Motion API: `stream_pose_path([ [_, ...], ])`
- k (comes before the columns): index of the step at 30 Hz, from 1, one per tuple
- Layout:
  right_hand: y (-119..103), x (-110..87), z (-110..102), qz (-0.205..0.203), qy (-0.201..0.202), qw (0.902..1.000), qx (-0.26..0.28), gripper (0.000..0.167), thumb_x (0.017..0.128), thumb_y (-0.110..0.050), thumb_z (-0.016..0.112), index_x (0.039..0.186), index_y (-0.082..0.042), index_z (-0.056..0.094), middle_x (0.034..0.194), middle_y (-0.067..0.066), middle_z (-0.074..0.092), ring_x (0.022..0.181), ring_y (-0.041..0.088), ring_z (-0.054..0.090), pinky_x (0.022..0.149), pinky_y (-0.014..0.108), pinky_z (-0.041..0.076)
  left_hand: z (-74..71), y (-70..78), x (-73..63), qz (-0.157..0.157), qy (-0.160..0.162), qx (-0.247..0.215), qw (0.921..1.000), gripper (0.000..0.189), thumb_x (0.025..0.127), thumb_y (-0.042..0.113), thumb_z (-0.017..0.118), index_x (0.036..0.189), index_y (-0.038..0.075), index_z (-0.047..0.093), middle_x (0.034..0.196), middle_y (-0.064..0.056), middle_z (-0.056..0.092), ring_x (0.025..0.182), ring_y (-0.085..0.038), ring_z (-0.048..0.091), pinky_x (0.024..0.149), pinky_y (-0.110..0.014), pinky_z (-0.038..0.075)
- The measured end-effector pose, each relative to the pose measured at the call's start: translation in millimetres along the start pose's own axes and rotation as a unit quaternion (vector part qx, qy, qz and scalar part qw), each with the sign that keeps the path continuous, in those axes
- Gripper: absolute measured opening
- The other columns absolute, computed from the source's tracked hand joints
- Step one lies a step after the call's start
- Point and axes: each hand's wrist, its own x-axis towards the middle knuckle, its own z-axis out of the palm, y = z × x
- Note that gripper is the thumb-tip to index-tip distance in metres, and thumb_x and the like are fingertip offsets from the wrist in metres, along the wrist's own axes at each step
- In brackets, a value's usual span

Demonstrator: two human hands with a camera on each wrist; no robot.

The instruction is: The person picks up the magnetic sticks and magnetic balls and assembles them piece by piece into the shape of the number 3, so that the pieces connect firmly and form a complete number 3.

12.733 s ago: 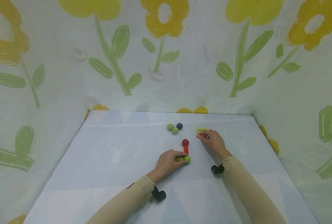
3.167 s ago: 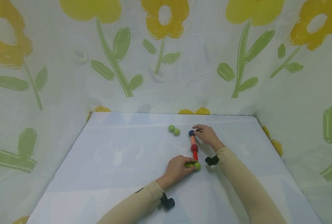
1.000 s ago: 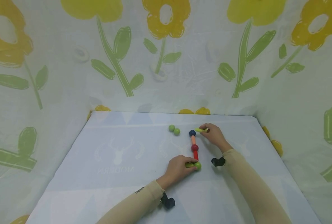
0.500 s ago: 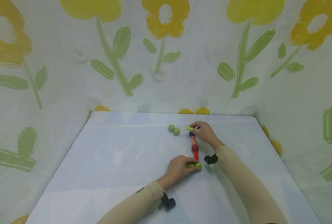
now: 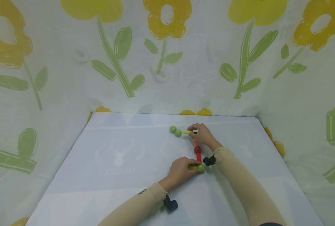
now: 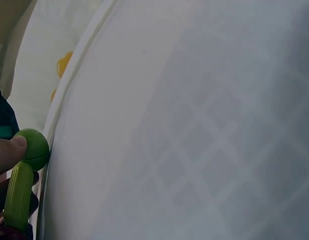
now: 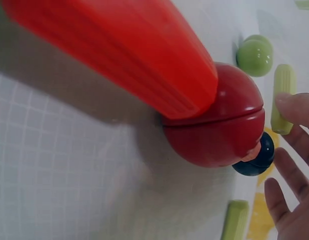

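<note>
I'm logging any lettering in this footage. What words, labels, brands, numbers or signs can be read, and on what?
"MODERN": faint, seemingly reversed, on the tabletop cloth, below a deer-head print.
Dark mark on the left sleeve: too small to read.
Red ball and red stick, close up in the right wrist view: no readable text.
Nothing else is readable.

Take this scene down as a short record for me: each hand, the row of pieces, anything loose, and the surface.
Left hand: grips a green ball with a yellow-green stick against it
Right hand: pinches a second yellow-green stick
Row: red stick, red ball, peach stick, blue ball
Loose balls: two green balls, close together
Loose stick: third yellow-green stick, in the right wrist view
Surface: pale patterned table
</note>
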Motion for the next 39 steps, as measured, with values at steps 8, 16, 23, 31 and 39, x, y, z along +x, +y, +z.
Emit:
stream_pose_path([
  [8, 4, 3.2, 2, 0.004, -0.017, 0.9998, 0.001, 0.020, 0.096, -0.017, 0.072, 0.116, -0.016, 0.073, 0.120, 0.005, 0.068, 0.121, 0.027, 0.056, 0.107, 0.049, 0.042, 0.0, 0.8, 0.0, -0.002, 0.000, 0.001, 1.0000, 0.026, 0.087, 0.036, 0.081, 0.112, 0.030, 0.080, 0.087, 0.016, 0.070, 0.073, 0.000, 0.050, 0.062, -0.017, 0.037],
  [16, 6, 3.7, 4, 0.024, -0.028, 0.9993, 0.002, 0.022, 0.097, -0.017, 0.071, 0.118, -0.016, 0.072, 0.123, 0.006, 0.067, 0.124, 0.028, 0.055, 0.111, 0.052, 0.038, 0.0, 0.4, 0.0, 0.003, 0.005, 0.004, 1.0000, 0.026, 0.087, 0.036, 0.080, 0.113, 0.030, 0.080, 0.088, 0.016, 0.071, 0.073, 0.002, 0.050, 0.062, -0.016, 0.037],
  [23, 8, 5.2, 6, 0.015, -0.028, 0.9994, -0.017, 0.022, 0.096, -0.016, 0.071, 0.118, -0.015, 0.073, 0.121, 0.006, 0.069, 0.123, 0.028, 0.056, 0.111, 0.051, 0.038, 0.4, 0.2, 0.3, 0.004, 0.004, 0.006, 1.0000, 0.026, 0.088, 0.037, 0.080, 0.113, 0.030, 0.080, 0.090, 0.016, 0.072, 0.073, 0.002, 0.050, 0.062, -0.016, 0.037],
  [31, 11, 6.5, 9, 0.013, -0.030, 0.9990, -0.031, 0.024, 0.096, -0.015, 0.071, 0.120, -0.013, 0.074, 0.127, 0.008, 0.068, 0.131, 0.030, 0.053, 0.114, 0.052, 0.035, 1.3, 0.3, 0.2, 0.001, 0.002, 0.007, 1.0000, 0.026, 0.088, 0.037, 0.079, 0.113, 0.030, 0.079, 0.093, 0.016, 0.072, 0.074, 0.002, 0.051, 0.063, -0.016, 0.037],
  [39, 15, 7.1, 12, 0.019, -0.032, 0.9990, -0.027, 0.025, 0.096, -0.016, 0.071, 0.120, -0.013, 0.074, 0.131, 0.009, 0.066, 0.133, 0.031, 0.051, 0.113, 0.051, 0.036, 2.6, -1.4, 0.4, 0.004, 0.004, 0.007, 1.0000, 0.026, 0.088, 0.037, 0.079, 0.113, 0.030, 0.079, 0.093, 0.016, 0.072, 0.074, 0.003, 0.051, 0.062, -0.016, 0.038],
])
